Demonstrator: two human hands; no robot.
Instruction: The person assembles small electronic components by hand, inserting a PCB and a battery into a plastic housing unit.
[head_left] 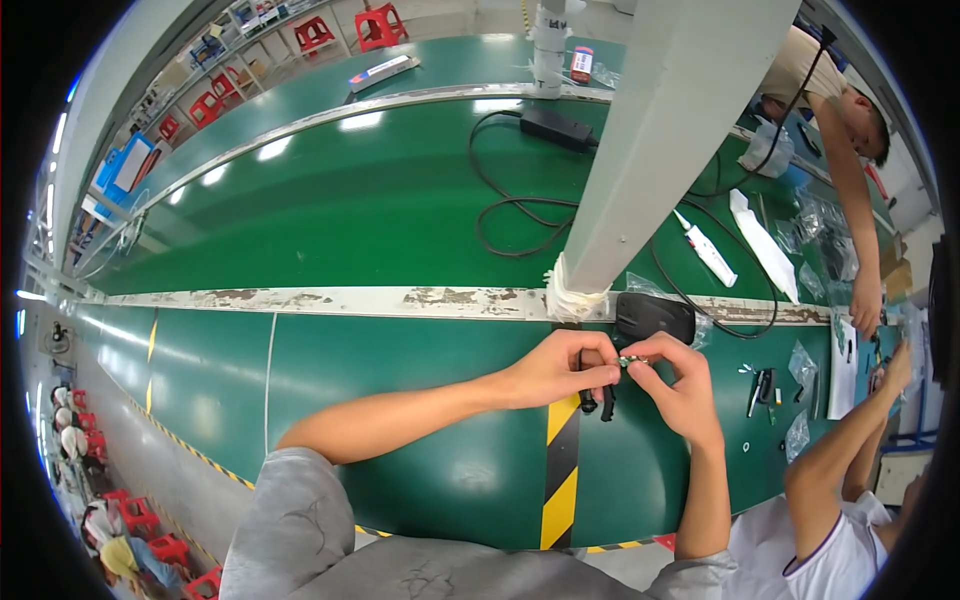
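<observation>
Near the middle of the green table (pixel 440 450), my two hands meet fingertip to fingertip. My left hand (pixel 556 366) is closed round a black two-pronged part (pixel 607 404), whose ends stick out below the fingers; its exact kind is unclear. Between my right hand's (pixel 686 388) thumb and forefinger is a tiny green piece (pixel 627 361) that looks like a circuit board. The left fingertips come up against this piece too, and fingers cover much of it. Just beyond my hands, a dark rounded case (pixel 655 318) lies at the pale rail.
A grey post (pixel 665 150) rises beyond my hands. Farther off lie a black power adapter (pixel 556 129) with looping cable and a white tube (pixel 708 250). Small black parts (pixel 764 391) lie to the right, near two other people's hands (pixel 867 300). Striped tape (pixel 560 490) crosses the table.
</observation>
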